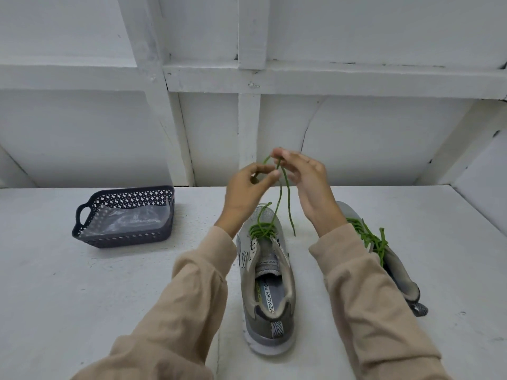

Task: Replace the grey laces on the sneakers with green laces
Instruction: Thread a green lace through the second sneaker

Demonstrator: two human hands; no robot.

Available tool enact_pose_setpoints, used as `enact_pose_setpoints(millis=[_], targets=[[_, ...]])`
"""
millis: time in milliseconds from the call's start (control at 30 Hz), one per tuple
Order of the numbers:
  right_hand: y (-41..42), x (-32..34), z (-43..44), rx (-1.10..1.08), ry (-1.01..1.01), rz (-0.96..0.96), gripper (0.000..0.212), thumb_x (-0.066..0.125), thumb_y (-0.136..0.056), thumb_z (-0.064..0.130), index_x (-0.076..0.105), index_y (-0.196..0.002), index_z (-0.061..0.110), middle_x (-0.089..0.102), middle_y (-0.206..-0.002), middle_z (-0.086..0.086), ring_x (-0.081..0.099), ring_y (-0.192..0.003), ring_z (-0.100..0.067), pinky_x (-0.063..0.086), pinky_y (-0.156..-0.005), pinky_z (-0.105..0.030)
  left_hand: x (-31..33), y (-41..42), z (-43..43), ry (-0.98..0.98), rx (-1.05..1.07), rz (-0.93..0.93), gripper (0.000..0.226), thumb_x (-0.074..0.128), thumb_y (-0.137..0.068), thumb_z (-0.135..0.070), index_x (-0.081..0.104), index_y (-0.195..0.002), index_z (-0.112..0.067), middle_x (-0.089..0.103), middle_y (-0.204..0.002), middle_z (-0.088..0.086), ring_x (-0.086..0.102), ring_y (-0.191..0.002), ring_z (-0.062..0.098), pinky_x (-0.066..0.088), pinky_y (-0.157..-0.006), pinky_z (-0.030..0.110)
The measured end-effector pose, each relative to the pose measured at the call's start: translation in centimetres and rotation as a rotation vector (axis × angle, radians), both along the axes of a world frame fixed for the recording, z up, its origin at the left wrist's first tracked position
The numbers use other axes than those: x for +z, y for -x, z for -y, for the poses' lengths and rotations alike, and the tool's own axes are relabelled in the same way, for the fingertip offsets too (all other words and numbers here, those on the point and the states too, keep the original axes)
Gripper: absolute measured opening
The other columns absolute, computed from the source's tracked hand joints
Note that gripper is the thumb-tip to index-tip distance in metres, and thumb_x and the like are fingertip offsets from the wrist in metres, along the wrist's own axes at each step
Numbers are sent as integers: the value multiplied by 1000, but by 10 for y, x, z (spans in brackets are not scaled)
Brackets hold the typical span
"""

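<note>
1. Currently both hands are up over the toe end of the grey mesh sneaker w/ white sole point(267, 292), which stands at table centre, heel toward the person.
2. Its thin green cord lace point(281, 193) is woven thru the front eyelets only; the eyelets nearer the tongue top look bare. Two strands climb nearly vertical from shoe to fingers, and one loose end dangles just right of the toe.
3. Right hand point(304, 176): fingertips pinch the lace at its highest pt, a small loop poking out. Left hand point(247, 187): thumb + forefinger closed on a strand just below. The hands almost touch.
4. Key relation: the lace's long axis runs straight down from the grip to the shoe, so the free ends prob. must come back down and toward the person to reach the bare eyelets. Both hands sit about equally near.
5. Second grey sneaker point(397, 270), at right and partly behind the beige sleeve, already carries a green lace.
6. Textures: the lace is round, ropey and limp; the mesh upper looks soft. The dark lattice plastic basket point(82, 215) at left holds crumpled clear plastic point(131, 218). The white table point(109, 283) is matte.
</note>
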State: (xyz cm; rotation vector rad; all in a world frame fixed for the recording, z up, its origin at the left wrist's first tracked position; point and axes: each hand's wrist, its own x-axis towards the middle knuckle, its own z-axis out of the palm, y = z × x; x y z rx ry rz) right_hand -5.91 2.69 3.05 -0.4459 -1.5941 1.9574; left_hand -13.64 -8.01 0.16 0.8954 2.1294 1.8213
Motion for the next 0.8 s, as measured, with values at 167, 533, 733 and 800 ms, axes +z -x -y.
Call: enact_pose_setpoints(millis=[167,533,733,800], targets=[[-5,14,6,34,20,-12,18,57,-93,15,72,-101,12,73,-104,-3,63,-104,-12,42,-91,-29,1,-5,-9,21,29,-131,29,60,-84,-48,74,-88,-23,67,-72,-13,53,-62,4,46,-67,33],[-10,32,-55,-233,263,-323,15,47,-98,-1,63,-100,-1,68,-85,-11,70,-76,-21,58,-83,-34,-43,14,33,317,-1,-48,14,74,-83,-39,76,-74,-28,57,-51,-19,46,-53,2,35,-61,27],[-12,29,-62,-384,217,-308,19,44,-100,0,62,-105,-3,63,-94,-14,68,-79,-21,57,-78,-32,-61,17,41,458,-18,-18,13,75,-81,-39,78,-76,-28,73,-81,-4,64,-86,21,51,-81,39],[-13,29,-61,-438,188,-301,21,43,-101,1,62,-108,-4,62,-96,-14,67,-78,-21,57,-73,-30,-66,18,44,482,-25,-10,12,75,-81,-38,77,-77,-27,72,-79,-6,60,-78,16,50,-79,37]])
